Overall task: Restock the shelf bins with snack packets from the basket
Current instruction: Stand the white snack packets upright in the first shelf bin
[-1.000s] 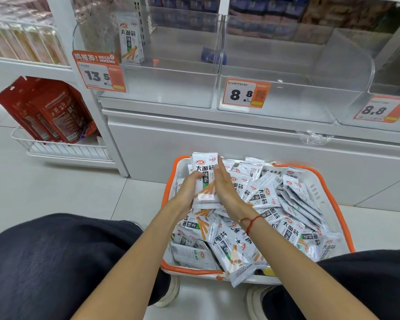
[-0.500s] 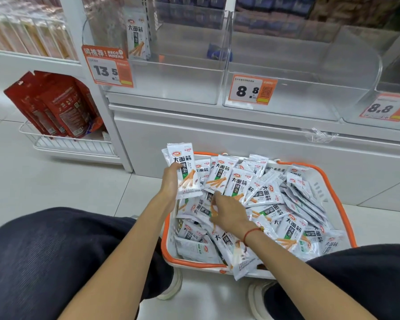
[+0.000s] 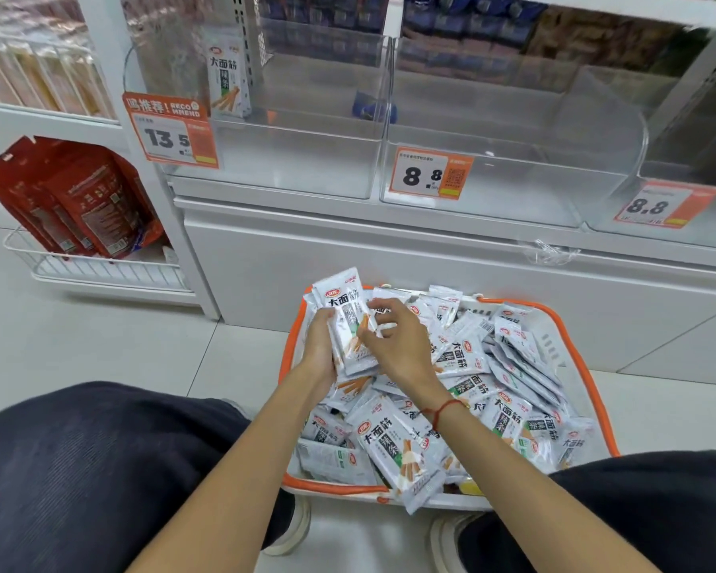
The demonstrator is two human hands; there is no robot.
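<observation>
An orange-rimmed white basket (image 3: 571, 324) on the floor is heaped with several white snack packets (image 3: 393, 444). My left hand (image 3: 319, 349) grips a small stack of packets (image 3: 346, 320) upright over the basket's left end. My right hand (image 3: 397, 345) is beside it, its curled fingers pinching the stack's right edge. Above, clear shelf bins stand in a row: the left bin (image 3: 290, 163) holds one upright packet (image 3: 228, 82) at its back, and the middle bin (image 3: 509, 188) shows no packets.
Orange price tags read 13.5 (image 3: 170, 132) and 8.8 (image 3: 428, 173). A white wire rack (image 3: 96, 270) with red pouches (image 3: 79, 200) stands at the left. A white cabinet front (image 3: 430, 275) rises behind the basket. My dark-trousered knees flank the basket.
My right hand has risen from the heap and come back to the stack in my left hand. The stack has lowered slightly toward the basket.
</observation>
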